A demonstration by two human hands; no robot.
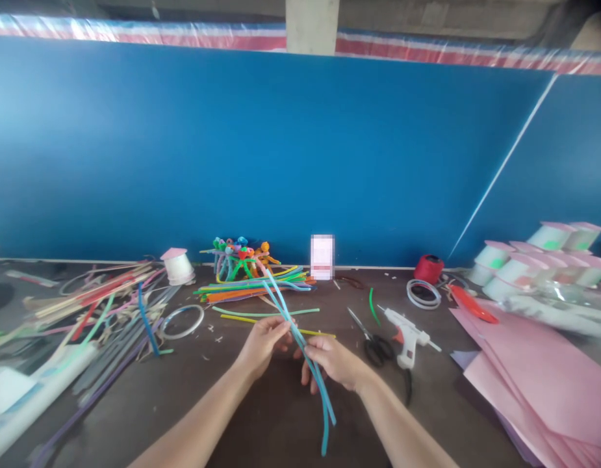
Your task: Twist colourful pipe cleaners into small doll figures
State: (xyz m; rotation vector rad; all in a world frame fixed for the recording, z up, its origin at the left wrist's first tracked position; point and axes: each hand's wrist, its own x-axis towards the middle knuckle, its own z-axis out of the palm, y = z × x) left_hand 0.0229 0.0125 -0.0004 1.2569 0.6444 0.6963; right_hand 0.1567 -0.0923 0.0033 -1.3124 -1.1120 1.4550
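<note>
Both forearms angled inward, 2 hands (264, 342) (335, 361) pinching light-blue stems (300, 339) between thumbs and fingers.

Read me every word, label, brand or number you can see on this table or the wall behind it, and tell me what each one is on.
There is no text I can read.
White card by the wall: blurred into blocks, unreadable.
Glue gun: no lettering I can make out.
White wrapper at lower left: blue marks, too blurred to tell if they are words.
</note>
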